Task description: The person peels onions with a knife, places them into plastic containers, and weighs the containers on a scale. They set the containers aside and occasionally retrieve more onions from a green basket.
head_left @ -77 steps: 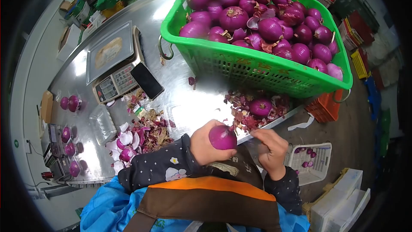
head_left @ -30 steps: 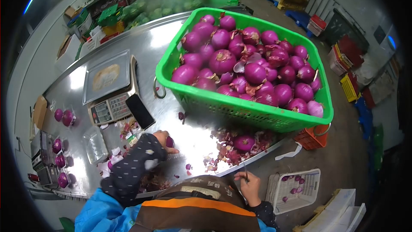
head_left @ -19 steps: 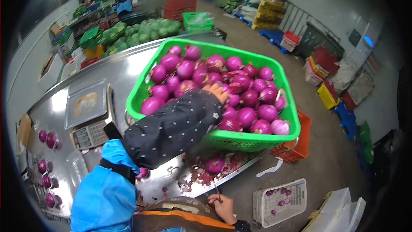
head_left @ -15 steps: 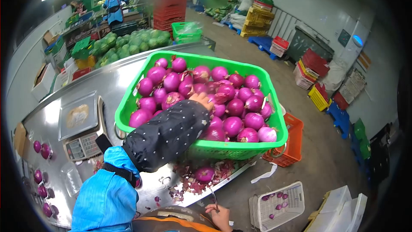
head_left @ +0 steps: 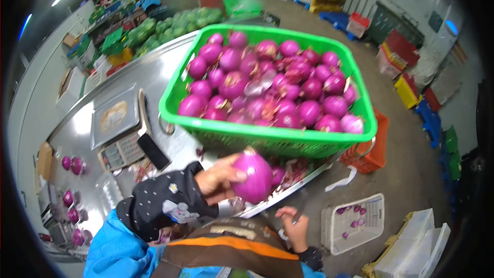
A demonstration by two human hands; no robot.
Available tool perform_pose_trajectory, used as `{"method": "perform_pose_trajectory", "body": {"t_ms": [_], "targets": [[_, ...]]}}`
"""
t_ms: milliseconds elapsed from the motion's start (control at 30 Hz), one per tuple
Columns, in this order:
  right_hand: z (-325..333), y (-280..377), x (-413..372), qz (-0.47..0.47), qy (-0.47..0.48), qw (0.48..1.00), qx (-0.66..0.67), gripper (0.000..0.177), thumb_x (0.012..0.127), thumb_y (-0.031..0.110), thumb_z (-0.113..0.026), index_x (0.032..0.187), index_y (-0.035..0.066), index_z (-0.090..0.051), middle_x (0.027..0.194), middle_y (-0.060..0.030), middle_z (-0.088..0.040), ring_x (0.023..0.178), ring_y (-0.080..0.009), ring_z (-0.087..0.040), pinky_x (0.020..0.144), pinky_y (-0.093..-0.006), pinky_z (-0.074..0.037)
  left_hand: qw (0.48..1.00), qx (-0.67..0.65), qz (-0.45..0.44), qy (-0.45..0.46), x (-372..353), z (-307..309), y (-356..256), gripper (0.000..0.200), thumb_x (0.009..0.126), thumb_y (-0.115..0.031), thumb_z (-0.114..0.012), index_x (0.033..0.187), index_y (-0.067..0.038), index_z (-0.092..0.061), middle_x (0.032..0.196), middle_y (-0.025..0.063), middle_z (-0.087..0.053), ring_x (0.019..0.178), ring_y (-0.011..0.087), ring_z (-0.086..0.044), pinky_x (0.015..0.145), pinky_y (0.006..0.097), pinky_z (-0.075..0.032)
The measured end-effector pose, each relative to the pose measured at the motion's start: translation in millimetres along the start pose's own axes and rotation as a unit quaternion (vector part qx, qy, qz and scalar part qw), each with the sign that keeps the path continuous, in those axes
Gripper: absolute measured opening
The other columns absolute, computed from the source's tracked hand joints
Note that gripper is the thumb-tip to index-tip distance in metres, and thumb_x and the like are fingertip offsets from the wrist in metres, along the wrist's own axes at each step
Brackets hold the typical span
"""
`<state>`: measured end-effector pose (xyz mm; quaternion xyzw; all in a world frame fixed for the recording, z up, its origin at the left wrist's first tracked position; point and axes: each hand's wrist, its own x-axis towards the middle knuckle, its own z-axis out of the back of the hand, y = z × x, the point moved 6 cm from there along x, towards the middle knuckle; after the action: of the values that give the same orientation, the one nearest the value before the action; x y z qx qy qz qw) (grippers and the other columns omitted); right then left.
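My left hand point(head_left: 220, 176), in a dark patterned sleeve, is closed around a large red onion point(head_left: 252, 178) just in front of the crate. The onion has a dry stem tip on top. My right hand point(head_left: 294, 225) is low near my apron, its fingers curled round a small knife point(head_left: 296, 220), of which only a bit of metal shows. The green plastic crate point(head_left: 267, 141) is full of red onions point(head_left: 234, 84). Behind the held onion, another onion point(head_left: 278, 176) lies among loose skins point(head_left: 297, 169) on the metal table point(head_left: 177, 149).
A scale point(head_left: 118, 123) and a phone point(head_left: 153, 151) are on the table, with several onions along its left side. A white basket point(head_left: 332, 247) holding small onions stands on the floor at right. An orange crate point(head_left: 378, 144) is beside the table.
My left hand has come out of the crate towards me and now holds an onion. My right hand has shifted rightward in view. The camera view has tilted down.
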<state>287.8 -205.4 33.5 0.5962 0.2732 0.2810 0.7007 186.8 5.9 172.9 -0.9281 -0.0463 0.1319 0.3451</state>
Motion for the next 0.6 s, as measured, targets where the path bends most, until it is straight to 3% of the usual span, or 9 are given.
{"method": "perform_pose_trajectory", "body": {"t_ms": [100,133,167,233,300,367,433,533,600], "targets": [[-11,40,13,-0.087,0.052,0.99,0.101,0.021,0.083,0.007,-0.058,0.101,-0.002,-0.063,0.073,-0.0008,-0.062,0.054,0.0002,-0.042,0.048,-0.0174,-0.032,0.988,-0.06,0.109,-0.09,-32,33,76,0.058,0.082,-0.017,-0.063,0.133,-0.007,-0.036,0.12,0.0134,-0.053,0.107,0.0263,-0.057,0.093,0.0413,-0.047],[-20,53,15,-0.075,0.091,0.99,0.08,0.027,0.082,0.009,-0.061,0.107,-0.003,-0.06,0.079,-0.0019,-0.064,0.054,0.0001,-0.041,0.049,-0.017,-0.032,0.984,0.035,0.132,-0.118,-41,44,88,0.055,0.084,-0.013,-0.063,0.132,-0.006,-0.038,0.118,0.011,-0.055,0.105,0.0215,-0.057,0.09,0.0364,-0.047],[-27,65,20,-0.057,0.129,0.988,0.058,0.036,0.08,0.01,-0.064,0.113,-0.003,-0.057,0.085,-0.003,-0.065,0.054,0.0001,-0.041,0.049,-0.0165,-0.033,0.972,0.191,0.042,-0.129,-40,54,93,0.06,0.078,-0.009,-0.072,0.128,-0.005,-0.041,0.1,0.0057,-0.06,0.09,0.0136,-0.061,0.081,0.0273,-0.05],[-48,83,26,0.002,0.162,0.987,-0.01,0.055,0.075,0.015,-0.073,0.124,0.002,-0.052,0.105,-0.0083,-0.067,0.085,-0.013,-0.063,0.071,-0.0262,-0.048,0.928,0.348,-0.041,-0.13,-49,54,99,0.059,0.074,-0.013,-0.077,0.124,-0.004,-0.045,0.1,0.0036,-0.061,0.09,0.0114,-0.059,0.079,0.0263,-0.05],[-69,91,32,0.072,0.127,0.988,-0.058,0.058,0.072,0.014,-0.076,0.124,0.003,-0.052,0.105,-0.0094,-0.066,0.088,-0.0145,-0.063,0.072,-0.0265,-0.048,0.924,0.342,-0.069,-0.156,-53,60,108,0.057,0.068,-0.019,-0.08,0.115,-0.005,-0.051,0.097,0.0064,-0.064,0.086,0.0152,-0.063,0.077,0.029,-0.051],[-68,73,38,0.038,0.047,0.998,-0.029,0.037,0.074,0.008,-0.071,0.109,0.001,-0.061,0.1,-0.0104,-0.066,0.086,-0.0199,-0.064,0.072,-0.0267,-0.048,0.86,0.474,-0.031,-0.186,-57,55,99,0.057,0.061,-0.022,-0.083,0.108,-0.003,-0.055,0.09,0.0111,-0.066,0.082,0.0211,-0.066,0.075,0.0316,-0.053],[-49,80,34,0.144,-0.006,0.978,-0.149,0.029,0.069,0.002,-0.063,0.099,0.002,-0.064,0.089,-0.0097,-0.066,0.077,-0.0233,-0.065,0.067,-0.0281,-0.05,0.842,0.492,-0.055,-0.213,-60,52,92,0.058,0.056,-0.025,-0.084,0.103,-0.003,-0.057,0.084,0.0142,-0.066,0.078,0.0259,-0.067,0.074,0.0332,-0.053],[-57,84,12,0.299,0.091,0.924,-0.222,0.021,0.067,-0.008,-0.055,0.082,0.003,-0.064,0.075,-0.009,-0.063,0.06,-0.0227,-0.062,0.052,-0.029,-0.046,0.833,0.503,-0.094,-0.212,-66,51,92,0.06,0.058,-0.025,-0.083,0.107,-0.003,-0.056,0.086,0.0138,-0.065,0.079,0.0259,-0.067,0.075,0.0332,-0.053],[-62,86,9,0.28,0.098,0.928,-0.227,0.02,0.065,-0.008,-0.055,0.079,0.004,-0.063,0.073,-0.0092,-0.062,0.061,-0.0259,-0.062,0.053,-0.0318,-0.047,0.801,0.554,-0.123,-0.192,-66,42,84,0.061,0.059,-0.025,-0.083,0.108,-0.002,-0.054,0.088,0.014,-0.065,0.08,0.0259,-0.066,0.074,0.0331,-0.053]]}}
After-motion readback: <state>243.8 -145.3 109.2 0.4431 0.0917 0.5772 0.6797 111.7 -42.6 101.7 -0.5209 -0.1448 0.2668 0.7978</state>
